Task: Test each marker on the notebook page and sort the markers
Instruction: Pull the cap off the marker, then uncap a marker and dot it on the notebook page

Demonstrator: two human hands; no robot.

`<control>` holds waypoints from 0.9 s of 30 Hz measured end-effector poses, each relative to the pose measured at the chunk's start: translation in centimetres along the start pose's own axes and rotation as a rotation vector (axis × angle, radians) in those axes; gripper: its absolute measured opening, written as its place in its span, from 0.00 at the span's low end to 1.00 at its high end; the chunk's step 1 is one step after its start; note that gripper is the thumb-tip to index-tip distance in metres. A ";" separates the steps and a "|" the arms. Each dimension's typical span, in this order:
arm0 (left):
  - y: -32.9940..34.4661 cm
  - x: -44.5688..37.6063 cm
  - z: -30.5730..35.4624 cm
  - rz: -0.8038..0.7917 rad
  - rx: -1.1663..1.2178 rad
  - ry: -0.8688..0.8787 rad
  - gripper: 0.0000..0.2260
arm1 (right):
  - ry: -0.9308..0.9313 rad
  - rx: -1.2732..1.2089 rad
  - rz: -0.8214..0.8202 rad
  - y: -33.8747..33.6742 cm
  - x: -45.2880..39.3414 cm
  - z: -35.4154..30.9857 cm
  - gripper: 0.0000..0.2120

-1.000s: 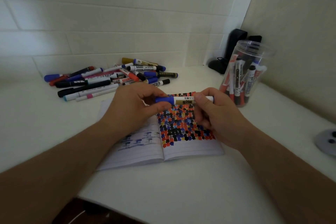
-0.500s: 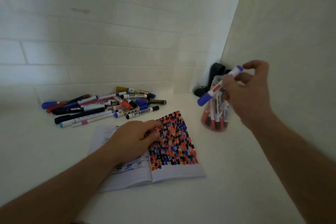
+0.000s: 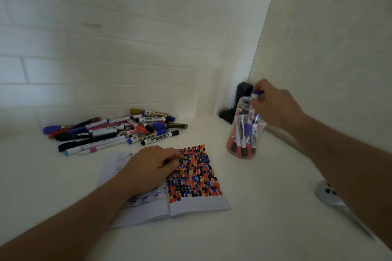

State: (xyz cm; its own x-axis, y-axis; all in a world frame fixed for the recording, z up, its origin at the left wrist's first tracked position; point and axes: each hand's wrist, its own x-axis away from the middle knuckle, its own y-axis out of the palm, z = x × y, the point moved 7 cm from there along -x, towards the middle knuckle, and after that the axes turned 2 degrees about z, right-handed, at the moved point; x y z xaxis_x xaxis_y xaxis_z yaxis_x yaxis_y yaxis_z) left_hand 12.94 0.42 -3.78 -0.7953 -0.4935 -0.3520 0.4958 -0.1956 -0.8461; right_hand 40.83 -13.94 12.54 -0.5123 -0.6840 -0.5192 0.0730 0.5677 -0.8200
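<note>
Your right hand (image 3: 273,106) has carried the blue marker (image 3: 255,94) to the jar (image 3: 244,133), grip pinching its cap; your left hand (image 3: 152,165), loosely curled and holding nothing, rests on the notebook (image 3: 191,203).

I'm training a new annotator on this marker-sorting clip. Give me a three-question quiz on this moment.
1. True or false: the right hand holds a blue-capped marker at the mouth of the clear jar.
2. The left hand rests on: A) the marker pile, B) the open notebook, C) the jar.
3. Fill in: the pile lies ___ the notebook, towards the wall.

Key: 1 true; 2 B; 3 behind.
</note>
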 end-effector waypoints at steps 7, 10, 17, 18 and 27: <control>-0.2 0.1 -0.2 -0.027 0.086 -0.035 0.12 | -0.020 0.138 0.013 2.9 0.9 0.7 0.30; -1.3 0.0 -2.7 0.159 0.455 -0.247 0.08 | -0.186 0.200 0.386 1.6 2.5 -1.2 0.17; -2.3 0.2 -6.1 0.409 0.677 -0.519 0.09 | -0.097 -0.487 -0.057 12.1 10.1 -8.3 0.09; -2.3 0.2 -6.0 0.408 0.674 -0.520 0.09 | -0.042 -0.565 -0.114 13.7 10.7 -8.4 0.10; -1.9 -2.6 -6.0 0.168 0.782 -0.757 0.12 | -0.032 -0.664 -0.210 15.7 11.2 -8.0 0.11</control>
State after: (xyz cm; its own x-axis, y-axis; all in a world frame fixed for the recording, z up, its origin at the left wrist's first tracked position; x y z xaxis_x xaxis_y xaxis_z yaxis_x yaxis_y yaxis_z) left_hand 11.95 7.15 -3.65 -0.4101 -0.9037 0.1236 0.8742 -0.4280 -0.2293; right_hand 29.38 -8.99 -4.20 -0.4326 -0.8170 -0.3812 -0.5689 0.5754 -0.5876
